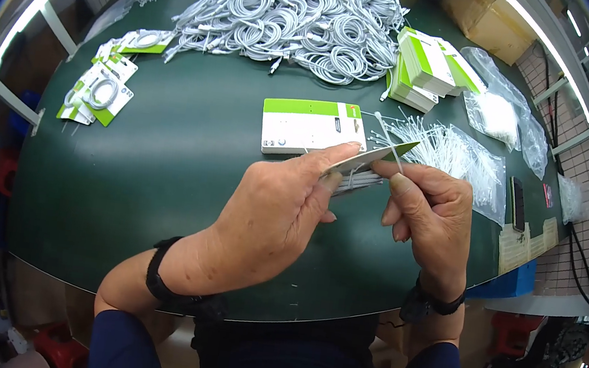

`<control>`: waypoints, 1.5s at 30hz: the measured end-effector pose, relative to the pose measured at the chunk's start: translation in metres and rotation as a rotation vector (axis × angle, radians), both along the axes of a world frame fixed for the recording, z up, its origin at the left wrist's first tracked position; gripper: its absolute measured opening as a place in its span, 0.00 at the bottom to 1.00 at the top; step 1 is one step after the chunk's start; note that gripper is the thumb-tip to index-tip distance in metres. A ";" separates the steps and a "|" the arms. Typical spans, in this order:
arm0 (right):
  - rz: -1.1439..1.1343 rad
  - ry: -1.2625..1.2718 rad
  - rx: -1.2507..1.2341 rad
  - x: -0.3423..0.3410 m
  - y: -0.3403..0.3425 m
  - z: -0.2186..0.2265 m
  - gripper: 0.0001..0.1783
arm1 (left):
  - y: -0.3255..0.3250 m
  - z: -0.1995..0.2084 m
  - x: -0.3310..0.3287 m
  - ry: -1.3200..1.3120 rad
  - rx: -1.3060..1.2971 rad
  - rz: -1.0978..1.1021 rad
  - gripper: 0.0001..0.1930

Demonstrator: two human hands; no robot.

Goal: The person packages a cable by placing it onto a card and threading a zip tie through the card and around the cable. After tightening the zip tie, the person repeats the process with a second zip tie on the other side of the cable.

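Observation:
My left hand (286, 190) is closed on a green-and-white backing card (363, 160), tilted nearly edge-on, together with a coiled white cable (359, 182) beneath it. A white cable tie (390, 138) stands up through the card. Close by, the thumb and forefinger of my right hand (432, 204) pinch the cable tie at the card's right side. Just beyond my hands lies a stack of green-and-white cards (312, 129). Loose white cable ties (445, 152) spill from a clear bag to the right of it.
A large heap of coiled white cables (293, 18) covers the back of the table. More card stacks (427, 64) sit at back right, beside a clear plastic bag (497, 117). Carded cables (104, 91) lie at left. A phone (517, 204) rests near the right edge.

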State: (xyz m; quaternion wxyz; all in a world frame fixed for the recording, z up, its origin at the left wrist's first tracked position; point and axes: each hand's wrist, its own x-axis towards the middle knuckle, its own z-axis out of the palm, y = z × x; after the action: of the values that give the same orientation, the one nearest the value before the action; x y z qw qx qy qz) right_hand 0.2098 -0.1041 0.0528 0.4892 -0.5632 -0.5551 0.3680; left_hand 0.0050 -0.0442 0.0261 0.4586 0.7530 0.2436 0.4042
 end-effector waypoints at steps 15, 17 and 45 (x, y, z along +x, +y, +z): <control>0.129 0.275 0.039 -0.058 -0.040 0.016 0.22 | 0.004 -0.004 -0.001 -0.092 0.727 0.325 0.19; 0.112 0.278 0.167 -0.065 -0.041 0.006 0.23 | 0.005 -0.003 0.000 -0.108 0.706 0.340 0.19; 0.031 0.467 0.283 -0.095 -0.008 -0.005 0.23 | 0.025 -0.023 0.000 -0.124 0.805 0.317 0.29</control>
State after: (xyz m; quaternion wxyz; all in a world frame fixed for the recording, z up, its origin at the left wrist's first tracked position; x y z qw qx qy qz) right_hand 0.1148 -0.1125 0.0482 0.6722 -0.3802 -0.4817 0.4142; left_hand 0.0049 -0.0195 0.0032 0.0745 0.7993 0.1514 0.5768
